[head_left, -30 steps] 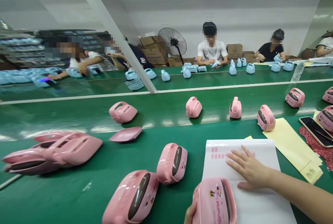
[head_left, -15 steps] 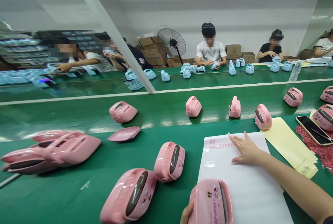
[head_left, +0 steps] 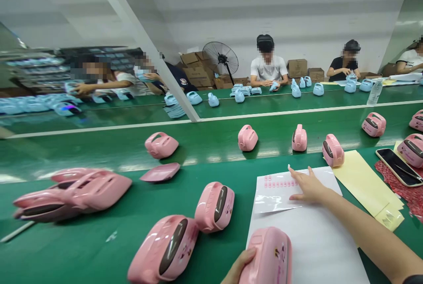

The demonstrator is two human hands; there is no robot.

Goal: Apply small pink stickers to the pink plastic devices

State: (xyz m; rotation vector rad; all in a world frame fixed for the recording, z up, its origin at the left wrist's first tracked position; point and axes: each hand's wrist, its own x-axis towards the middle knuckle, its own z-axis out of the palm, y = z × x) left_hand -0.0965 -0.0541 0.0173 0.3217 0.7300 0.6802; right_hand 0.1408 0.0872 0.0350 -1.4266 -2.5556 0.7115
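In L hand (head_left: 239,267): case (head_left: 264,255) lengthwise fwd.

Glossy pink casing (head_left: 264,257), printed side rightward, sheet (head_left: 276,197) bearing small pink rows, atop white paper (head_left: 320,244)

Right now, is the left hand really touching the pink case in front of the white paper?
Touching. The head view shows it: the left hand's thumb lies against the left side of the pink case, with no gap between.
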